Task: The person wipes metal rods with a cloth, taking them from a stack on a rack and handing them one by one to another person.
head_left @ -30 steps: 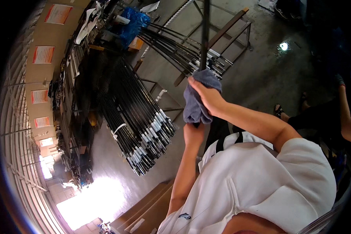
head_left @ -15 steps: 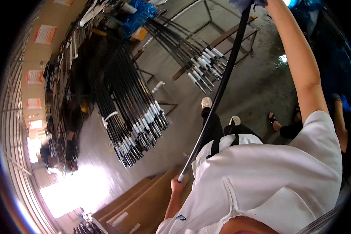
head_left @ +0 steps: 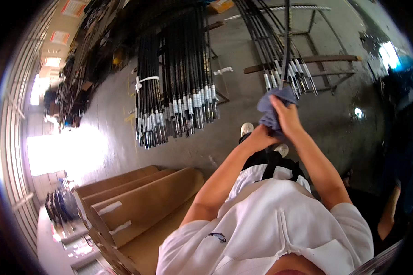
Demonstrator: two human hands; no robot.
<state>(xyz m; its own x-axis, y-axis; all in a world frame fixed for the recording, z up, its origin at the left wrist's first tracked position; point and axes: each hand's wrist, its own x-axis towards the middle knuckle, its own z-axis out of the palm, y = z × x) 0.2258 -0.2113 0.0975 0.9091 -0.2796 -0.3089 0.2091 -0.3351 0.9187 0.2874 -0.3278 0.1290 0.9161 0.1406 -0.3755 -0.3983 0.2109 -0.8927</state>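
A long dark rod (head_left: 287, 50) extends away from me, its near end hidden by a grey-blue cloth (head_left: 274, 101) and my hands. My right hand (head_left: 287, 118) is closed on the cloth, which is bunched around the rod. Just below and to the left, my left hand (head_left: 259, 139) is closed at the rod's near end, against the cloth's lower edge; its fingers are partly covered.
Bundled black rods (head_left: 183, 68) with white-wrapped ends lie at the upper left, one group tied with a white strap (head_left: 147, 79). More rods (head_left: 261, 41) rest on a metal stand (head_left: 326, 73) ahead. Cardboard boxes (head_left: 151, 204) stand lower left. Another person's arm (head_left: 390, 208) shows at right.
My right hand has come down from the upper edge with the cloth, close to my left hand. The left hand has moved up and forward, and the rod now points straight away from me.
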